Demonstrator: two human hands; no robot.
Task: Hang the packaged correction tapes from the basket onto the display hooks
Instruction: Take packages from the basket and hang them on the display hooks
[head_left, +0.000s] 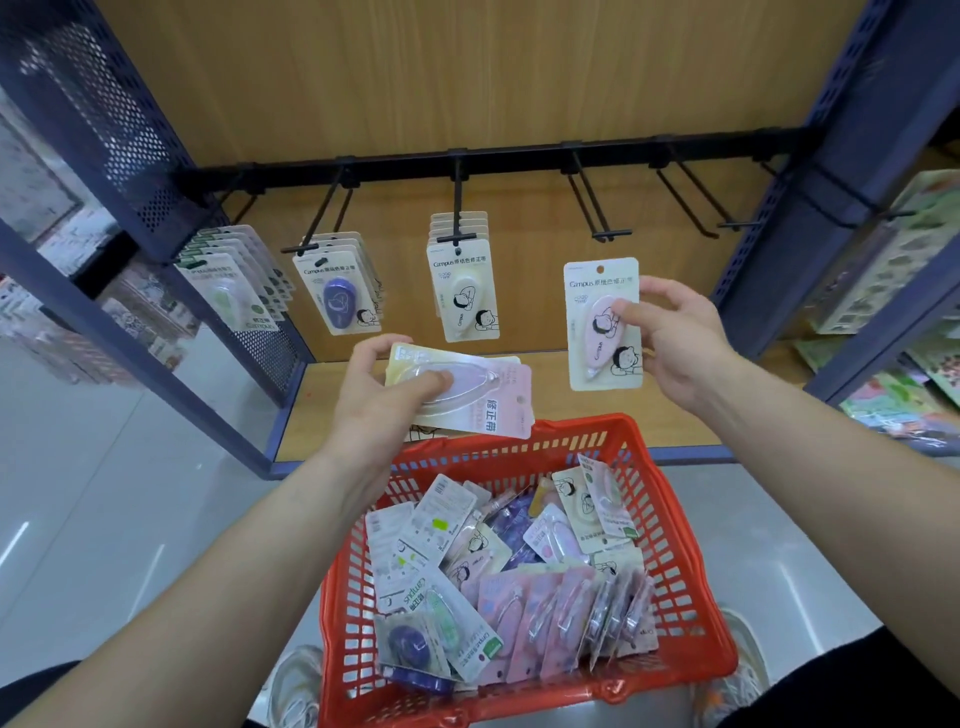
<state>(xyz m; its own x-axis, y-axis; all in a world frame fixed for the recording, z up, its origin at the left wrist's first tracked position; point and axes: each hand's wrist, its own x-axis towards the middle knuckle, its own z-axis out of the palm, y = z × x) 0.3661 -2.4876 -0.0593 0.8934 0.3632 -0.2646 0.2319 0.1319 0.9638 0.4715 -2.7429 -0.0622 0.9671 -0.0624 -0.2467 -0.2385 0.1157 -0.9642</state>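
right hand (670, 343): right of centre in the frame, thumb and fingers pinched on a single pink tape pack (602, 325), held upright with its hang hole at the top, just below the empty hook (605, 228).
left hand (387, 387): centre left, fingers curled over a small stack of packs (467, 395) lying flat, thumb pressed on the clear blister of the top one.
filled hooks: three in the upper left and centre each carry a row of packs: green ones (228, 291), purple ones (337, 293), cream ones (465, 288).
empty hooks: the one above the pink pack and another hook (727, 221) to the upper right hold nothing.
basket (675, 597): red, at the bottom centre, with many mixed packs (493, 571) in it, pink, purple, green and cream, lying loose.
done so far: by my reading about a third to a half; three colours have a start on the rail.
left to do: the pink pack is not yet on its hook, the stack in the left hand waits, and most of the basket remains to be sorted and hung.
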